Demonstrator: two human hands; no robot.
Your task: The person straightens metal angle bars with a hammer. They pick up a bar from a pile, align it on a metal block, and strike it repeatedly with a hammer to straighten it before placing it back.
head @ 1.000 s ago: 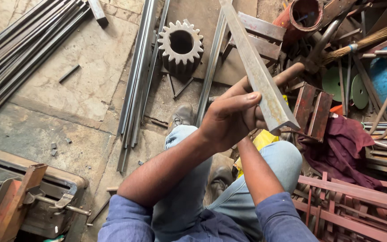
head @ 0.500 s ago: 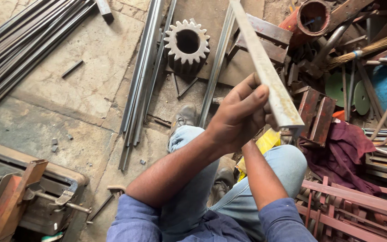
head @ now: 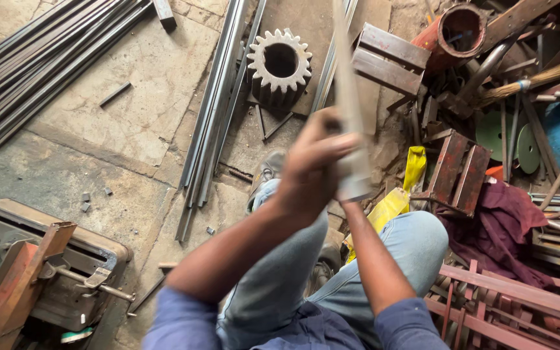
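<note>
My left hand (head: 311,163) is closed around the lower part of a long grey steel angle bar (head: 347,91), which points up and away from me and is motion-blurred. My right forearm (head: 372,259) rises to the bar's near end (head: 354,185). The right hand itself is hidden behind the left hand and the bar, so its grip does not show. Both arms reach out over my knees in blue jeans (head: 416,240).
A large toothed gear (head: 280,61) lies on the concrete floor ahead, beside a bundle of long steel rods (head: 212,123). More bars (head: 40,61) lie at far left. A rusty machine (head: 40,259) is at lower left. Scrap frames, a rusty pipe (head: 452,29) and cloth crowd the right.
The bar has swung from leaning toward the upper right to nearly straight ahead. My hands have shifted slightly left with it and are now blurred by movement.
</note>
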